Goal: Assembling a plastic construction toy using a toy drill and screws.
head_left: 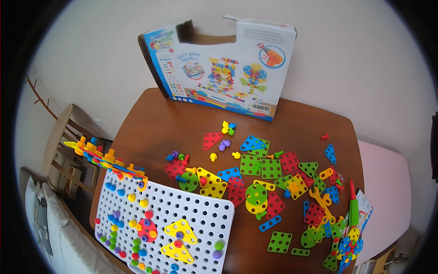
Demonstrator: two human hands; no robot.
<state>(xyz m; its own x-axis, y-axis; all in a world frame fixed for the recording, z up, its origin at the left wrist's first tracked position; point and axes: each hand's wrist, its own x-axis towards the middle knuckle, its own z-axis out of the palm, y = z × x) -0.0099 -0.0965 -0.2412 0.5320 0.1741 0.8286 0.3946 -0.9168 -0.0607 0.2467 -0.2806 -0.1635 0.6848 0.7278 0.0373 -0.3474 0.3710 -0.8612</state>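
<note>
Across the middle of the frame, a round brown wooden desk (159, 123) is carrying a spread of bright plastic construction toy pieces. Neither of the person's hands is showing in this view, so whether they are released, clenched or grasping anything cannot be told.

At lower left, a white plastic pegboard dotted with holes (191, 212) is lying tilted and overhanging the desk's near edge; two yellow perforated triangles (180, 239) and a red perforated disc fixed with coloured bolts (147, 229) are sitting on it, with rows of small round coloured pegs along its left side. Touching the board's upper left corner, a long assembled strip of yellow, red and blue parts (107, 160) is jutting out past the desk's edge.

Right of centre, a loose scatter of flat red, green, yellow and blue perforated plates (269, 176) is covering the desk. At lower right, a green and red toy screwdriver (353, 205) is lying beside an orange toy wrench (321, 203).

At the top, a white and blue cardboard toy box with colourful pictures (223, 64) is standing upright against a pale wall (365, 59). At left, a light wooden chair (64, 137) is standing beside the desk.
</note>
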